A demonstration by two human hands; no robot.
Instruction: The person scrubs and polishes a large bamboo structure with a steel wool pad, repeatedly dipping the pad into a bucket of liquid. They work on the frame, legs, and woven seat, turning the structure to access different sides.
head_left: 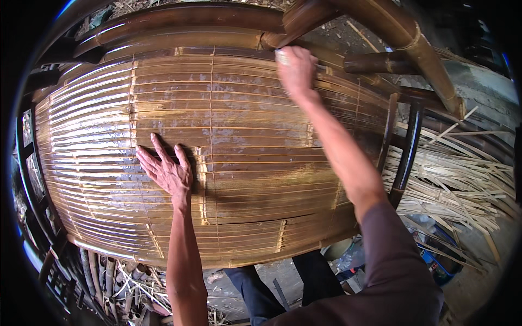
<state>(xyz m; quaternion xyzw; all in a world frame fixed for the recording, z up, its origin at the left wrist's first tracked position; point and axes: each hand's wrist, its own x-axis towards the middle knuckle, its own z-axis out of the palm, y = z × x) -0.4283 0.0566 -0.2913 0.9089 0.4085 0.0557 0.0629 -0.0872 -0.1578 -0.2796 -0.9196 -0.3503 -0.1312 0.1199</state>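
A broad seat of brown bamboo slats point(261, 130), bound by thin cross lashings, spreads in front of me. Its left half shines with glare, and greyish patches mark the middle. My left hand point(169, 171) lies on the slats left of centre, its fingers spread, holding nothing. Up at the far edge, right of centre, my right hand point(298, 70) is closed and bears down beside the thick bamboo rail point(190, 39). A small whitish patch shows at its fingers; what it grips, if anything, I cannot make out.
Thick bamboo poles point(399, 38) rise at the far right of the frame. A heap of pale split bamboo strips point(451, 174) lies to the right, above a blue container point(443, 261). Cut bamboo pieces point(109, 277) are piled below left. My legs point(318, 277) stand at the near edge.
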